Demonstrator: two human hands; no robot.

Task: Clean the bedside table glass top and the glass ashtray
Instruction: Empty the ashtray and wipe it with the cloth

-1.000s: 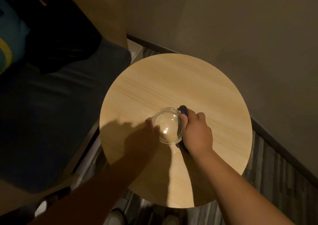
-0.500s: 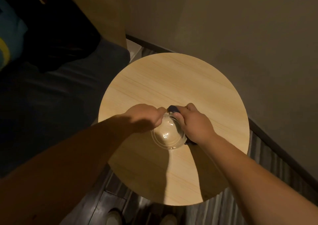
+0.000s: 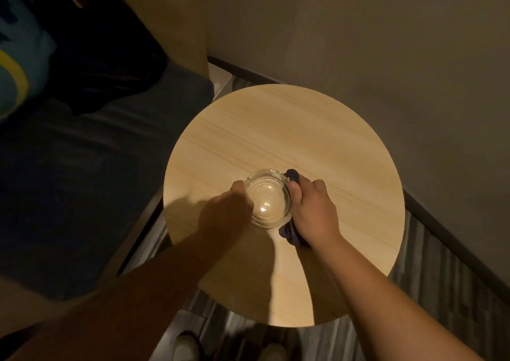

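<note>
I count one dark bed (image 3: 82,181) at my left, one round bedside table (image 3: 276,128) with a pale wood-grain top, two hands, one glass ashtray (image 3: 268,198), one dark blue cloth (image 3: 292,232). The ashtray sits upright near the table's middle, between both hands. Left hand (image 3: 225,213), in shadow: fingers curled against the ashtray's left wall, holding it. Right hand (image 3: 313,211): fingers closed round the bunched cloth, which is pressed to the ashtray's right wall, showing above and below the fist. Two pale shoes (image 3: 187,347) at the bottom edge. I see no readable writing or brand anywhere.
</note>
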